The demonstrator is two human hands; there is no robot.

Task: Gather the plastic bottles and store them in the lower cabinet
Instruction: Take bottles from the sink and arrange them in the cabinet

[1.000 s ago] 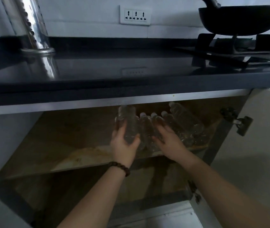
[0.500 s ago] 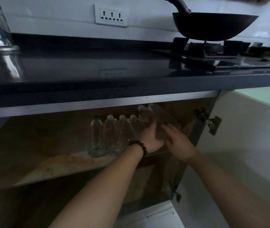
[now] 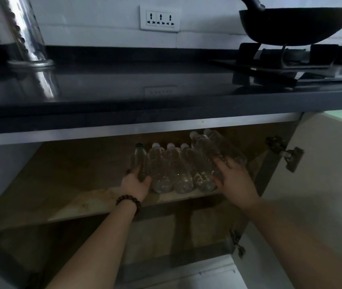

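Several clear plastic bottles (image 3: 167, 170) stand and lean in a row on the wooden shelf (image 3: 82, 197) of the open lower cabinet. My left hand (image 3: 135, 183), with a bead bracelet on the wrist, wraps the base of the leftmost bottle (image 3: 140, 161), which has a dark green cap. My right hand (image 3: 233, 180) presses on the tilted bottles (image 3: 207, 151) at the right end of the row, fingers spread over them. Both tilted bottles lean left over the others.
A dark countertop (image 3: 145, 90) overhangs the cabinet. On it stand a steel container (image 3: 26, 38) at left and a gas hob with a black wok (image 3: 291, 24) at right. The white cabinet door (image 3: 322, 184) hangs open at right, hinges (image 3: 287, 155) showing. A lower compartment lies beneath the shelf.
My left hand has moved from the tilted bottles at the right to the green-capped bottle at the left end. My right hand stays on the tilted bottles. The view has shifted.
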